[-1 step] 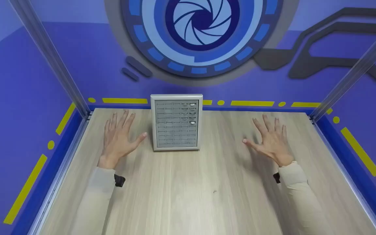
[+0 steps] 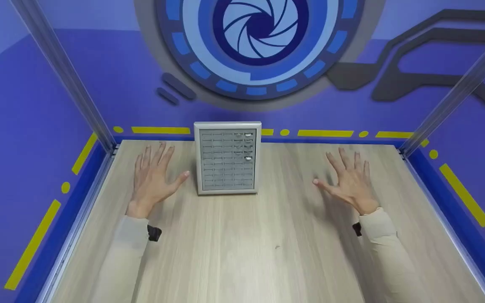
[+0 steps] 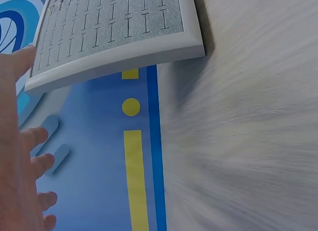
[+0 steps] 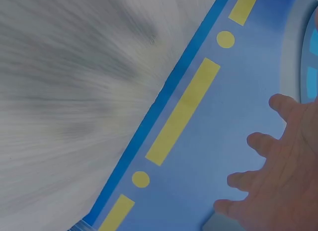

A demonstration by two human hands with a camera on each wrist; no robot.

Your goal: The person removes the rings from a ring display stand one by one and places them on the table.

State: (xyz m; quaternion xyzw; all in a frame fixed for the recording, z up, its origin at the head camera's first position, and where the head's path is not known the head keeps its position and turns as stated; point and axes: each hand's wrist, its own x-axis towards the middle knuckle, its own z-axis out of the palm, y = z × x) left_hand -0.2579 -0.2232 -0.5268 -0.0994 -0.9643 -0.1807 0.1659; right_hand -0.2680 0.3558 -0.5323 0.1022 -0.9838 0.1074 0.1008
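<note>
A grey framed tray (image 2: 227, 158) with rows of small slots lies at the back middle of the wooden table (image 2: 267, 244); a few slots at its upper right hold small shiny pieces. My left hand (image 2: 153, 180) rests flat on the table just left of the tray, fingers spread, thumb tip close to the frame without touching it. My right hand (image 2: 349, 181) lies flat and spread well to the right of the tray. Neither hand holds anything. In the left wrist view the tray (image 3: 114, 32) and left hand (image 3: 20, 156) show; the right wrist view shows only the right hand (image 4: 278, 181).
Blue walls with yellow dashes (image 2: 324, 133) border the table on three sides. Two slanted metal posts (image 2: 63, 75) rise from the back corners. A round blue emblem (image 2: 259, 38) fills the back wall.
</note>
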